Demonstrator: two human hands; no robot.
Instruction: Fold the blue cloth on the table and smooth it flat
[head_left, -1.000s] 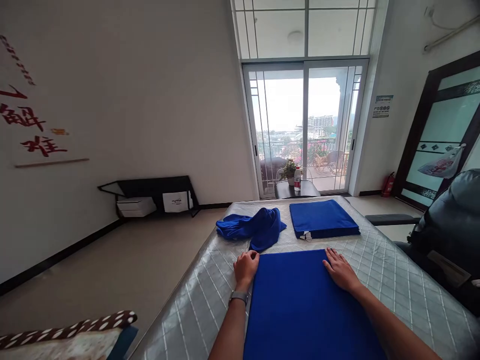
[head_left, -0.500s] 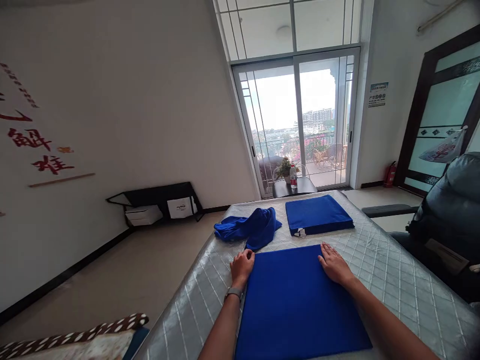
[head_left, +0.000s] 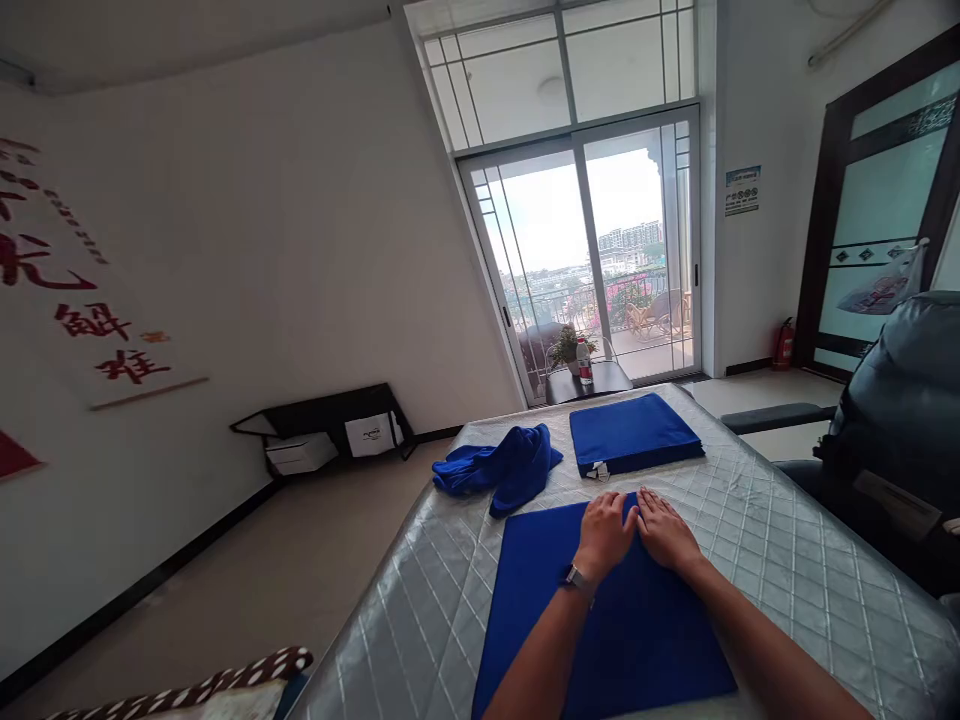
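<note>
A flat blue cloth (head_left: 536, 600) lies smooth and squared on the silver quilted surface in front of me. My left hand (head_left: 604, 535), with a watch on its wrist, rests on the cloth near its far right corner, fingers stretched forward. Right beside it, my right hand (head_left: 666, 528) lies flat on that corner, fingers extended. The thumbs come close together. Beyond the cloth's far left corner sits a crumpled blue cloth (head_left: 499, 465). Farther back on the right is a neat stack of folded blue cloths (head_left: 634, 430) with white tags showing at its near edge.
The quilted silver bed-like surface (head_left: 795, 570) spreads under everything. A small black table (head_left: 589, 383) with a plant and a bottle (head_left: 584, 362) stands beyond its far edge. A dark padded chair (head_left: 900, 410) is at the right. Boxes sit in a black rack (head_left: 330, 405) along the left wall.
My left hand has moved right, from the cloth's far left corner to beside my right hand. My right hand stays at the far right corner. The view has shifted slightly.
</note>
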